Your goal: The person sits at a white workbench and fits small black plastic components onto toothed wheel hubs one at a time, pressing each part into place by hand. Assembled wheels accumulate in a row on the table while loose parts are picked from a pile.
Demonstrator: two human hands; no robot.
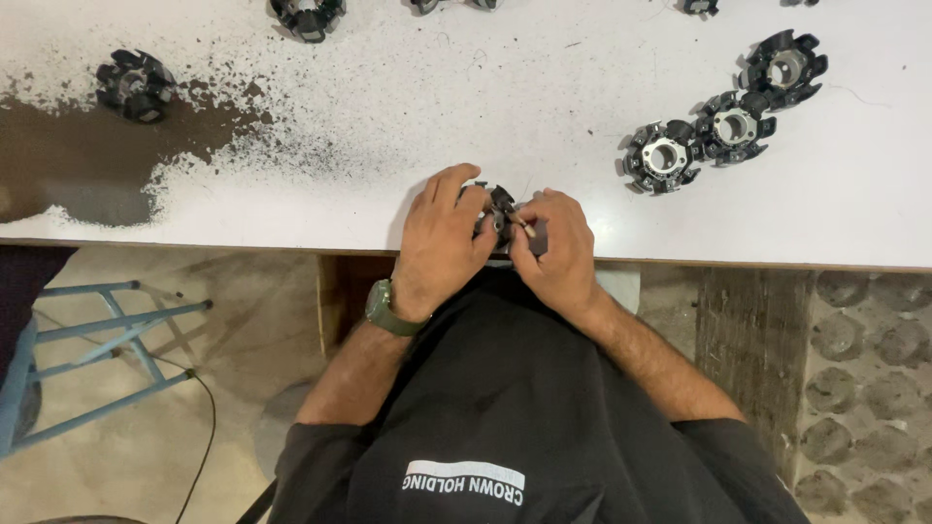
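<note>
A black ring-shaped part with radial teeth [501,206] rests at the near edge of the white table [466,107]. My left hand [442,238] grips its left side, a green watch on that wrist. My right hand [553,247] grips the right side, thumb and fingers pinched on a small pale piece at the part's rim. Both hands cover most of the part.
Three similar black toothed rings with metal cores [663,156] [734,126] [784,68] lie at the right. Another ring [135,85] sits at the far left by a worn dark patch [87,160]. More rings [308,16] line the far edge. A blue metal stool [87,340] stands lower left.
</note>
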